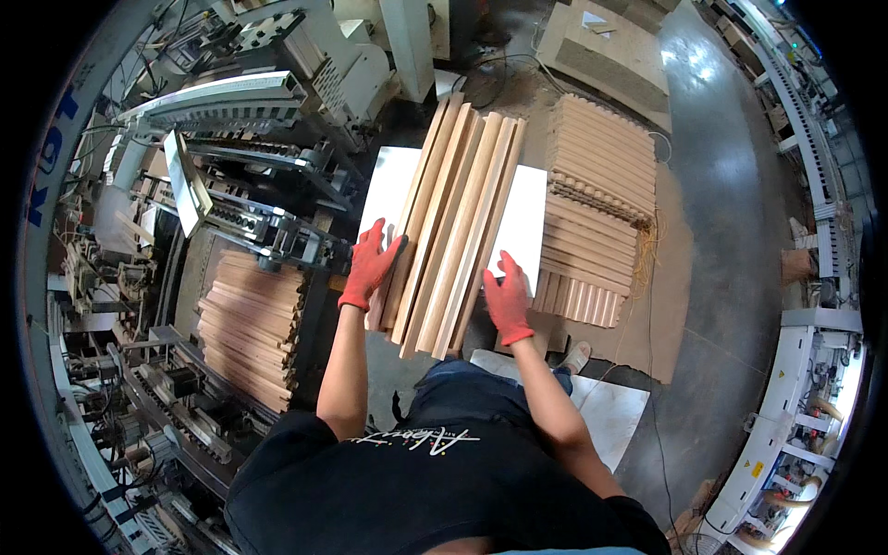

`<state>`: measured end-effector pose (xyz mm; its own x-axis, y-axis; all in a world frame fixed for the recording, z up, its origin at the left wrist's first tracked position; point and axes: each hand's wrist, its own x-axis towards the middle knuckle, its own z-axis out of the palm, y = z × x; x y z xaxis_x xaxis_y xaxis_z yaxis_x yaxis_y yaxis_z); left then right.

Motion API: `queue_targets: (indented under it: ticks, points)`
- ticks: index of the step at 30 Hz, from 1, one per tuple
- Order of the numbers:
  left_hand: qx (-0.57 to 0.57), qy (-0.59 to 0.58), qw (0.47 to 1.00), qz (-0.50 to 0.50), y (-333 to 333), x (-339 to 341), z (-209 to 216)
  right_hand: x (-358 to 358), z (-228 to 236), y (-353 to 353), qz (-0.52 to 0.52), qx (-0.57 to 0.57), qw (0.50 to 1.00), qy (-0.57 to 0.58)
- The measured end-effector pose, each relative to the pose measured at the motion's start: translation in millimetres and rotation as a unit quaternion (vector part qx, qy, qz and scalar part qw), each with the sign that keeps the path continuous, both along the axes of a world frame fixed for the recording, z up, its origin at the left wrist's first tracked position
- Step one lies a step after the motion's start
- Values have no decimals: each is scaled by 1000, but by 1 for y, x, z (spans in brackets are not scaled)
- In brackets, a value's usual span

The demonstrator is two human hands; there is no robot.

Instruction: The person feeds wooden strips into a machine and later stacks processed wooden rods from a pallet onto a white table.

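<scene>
Wooden strips [462, 222] lie lengthwise in a loose bundle on a white counter [525, 208], flanked by two red-gloved hands, their far ends reaching past its far edge and their near ends unevenly lined up. We see the left hand [372, 266] against the bundle's left side, fingers spread and not wrapped around any single strip, while the right hand [508, 301] is open at the right side, towards the near end; whether it touches the outermost strip or sits just beside it, we cannot tell. We judge each piece stiff and fairly light on its own, though the bundle together is probably weighty and should hardly bend. Smooth-looking faces may let one strip slide over another, so we favour inward pressure from both flanks, palms flat to the outer strips, close to the middle of their length for balance. We expect little fragility in the wood as a whole, but its narrow edges and corners could dent or chip if knocked. Similar pieces sit in orderly stacks [601, 153] to the right, on a brown sheet [671, 287], and in a pile [245, 333] to the left, beside metal machinery [277, 236].
</scene>
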<state>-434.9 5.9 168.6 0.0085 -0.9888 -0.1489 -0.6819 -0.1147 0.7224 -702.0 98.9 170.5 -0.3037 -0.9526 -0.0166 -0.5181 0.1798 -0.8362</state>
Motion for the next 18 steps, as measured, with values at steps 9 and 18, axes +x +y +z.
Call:
queue_targets:
  ticks: [9,18]
  points:
    - [-102,64,993,21,12,-35,69,-76,-26,101,-123,-21,991,-58]
    - [-61,249,859,-443,115,-266,92,-113,-138,191,-187,92,974,-93]
